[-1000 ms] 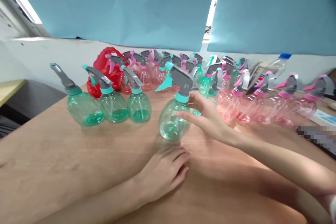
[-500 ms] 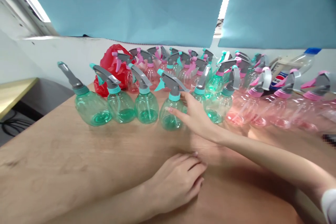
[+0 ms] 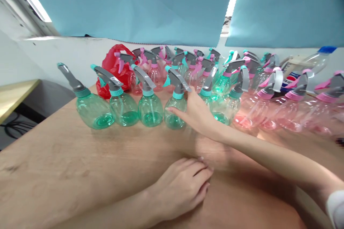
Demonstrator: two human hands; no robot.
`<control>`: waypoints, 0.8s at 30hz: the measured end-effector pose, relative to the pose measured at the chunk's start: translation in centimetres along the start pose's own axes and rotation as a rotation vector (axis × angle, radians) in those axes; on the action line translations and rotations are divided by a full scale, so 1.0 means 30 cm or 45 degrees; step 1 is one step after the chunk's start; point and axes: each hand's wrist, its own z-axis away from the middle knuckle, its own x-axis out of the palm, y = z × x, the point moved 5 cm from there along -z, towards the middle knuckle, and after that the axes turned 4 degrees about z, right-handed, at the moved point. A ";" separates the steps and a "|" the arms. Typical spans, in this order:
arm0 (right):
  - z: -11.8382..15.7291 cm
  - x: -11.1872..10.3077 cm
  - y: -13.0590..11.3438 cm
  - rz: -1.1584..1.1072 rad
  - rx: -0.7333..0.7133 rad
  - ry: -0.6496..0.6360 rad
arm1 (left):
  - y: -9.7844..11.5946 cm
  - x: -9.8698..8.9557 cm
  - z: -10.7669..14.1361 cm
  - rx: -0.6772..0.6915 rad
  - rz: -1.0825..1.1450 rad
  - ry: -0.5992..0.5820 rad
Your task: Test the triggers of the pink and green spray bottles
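Note:
My right hand (image 3: 201,114) reaches across to a green spray bottle (image 3: 175,114) with a grey trigger head and teal collar. Its thumb lies over the front of the bottle, while the other fingers go out of sight behind it. The bottle stands upright in the front row, beside another green spray bottle (image 3: 150,109) on its left. Nearer to me, my left hand (image 3: 185,184) rests palm down on the wooden table (image 3: 107,164), holding nothing, its fingers loosely bent and slightly apart.
Several pink spray bottles (image 3: 268,109) continue the front row at the right. Behind are more pink and green ones, a red plastic bag (image 3: 115,68) and a Pepsi bottle (image 3: 292,78). The wall (image 3: 67,53) borders the table's back; another table (image 3: 18,94) is at the left.
The green spray bottle in my right hand has shifted slightly back and turned a little, lining up with the row. My left hand has hardly moved.

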 end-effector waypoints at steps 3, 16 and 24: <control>-0.015 0.017 0.006 -0.004 0.001 -0.011 | -0.002 0.004 -0.002 0.006 -0.004 0.008; 0.114 -0.120 -0.024 -0.071 -0.122 -0.013 | 0.016 -0.007 0.015 -0.009 0.350 -0.038; 0.179 -0.329 0.095 0.147 0.046 0.038 | -0.061 -0.055 -0.004 -0.129 0.298 0.227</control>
